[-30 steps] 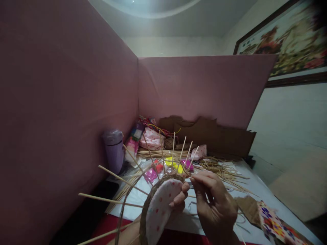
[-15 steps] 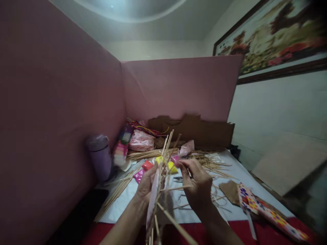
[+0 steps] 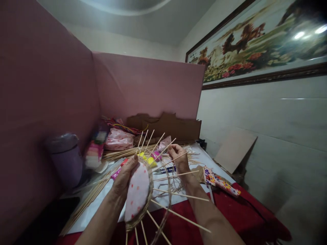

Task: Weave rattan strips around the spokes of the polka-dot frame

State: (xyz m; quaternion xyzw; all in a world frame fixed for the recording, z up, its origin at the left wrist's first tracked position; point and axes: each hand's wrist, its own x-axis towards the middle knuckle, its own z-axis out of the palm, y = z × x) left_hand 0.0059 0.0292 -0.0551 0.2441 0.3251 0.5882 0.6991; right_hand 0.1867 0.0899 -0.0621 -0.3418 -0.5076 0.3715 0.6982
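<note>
My left hand (image 3: 124,175) grips the upper left edge of a round basket base (image 3: 138,194), white cloth with red dots ringed by woven rattan. Thin wooden stakes (image 3: 176,214) fan out from its rim in all directions. My right hand (image 3: 176,154) is closed in a pinch further out, at the tips of the upper stakes, on a thin rattan strand (image 3: 168,190) that loops down past the base. Both forearms reach in from the bottom edge.
A purple lidded cup (image 3: 65,158) stands at the left by the pink partition (image 3: 143,85). Bundles of rattan sticks (image 3: 120,154), pink cloth (image 3: 119,139), coloured packets and brown cardboard (image 3: 166,124) crowd the back. A flowered strip (image 3: 221,182) lies on the white sheet (image 3: 87,212) at the right.
The view has swung to the right. The basket base has turned from edge-on to face me, and my right hand has moved out along the upper stakes.
</note>
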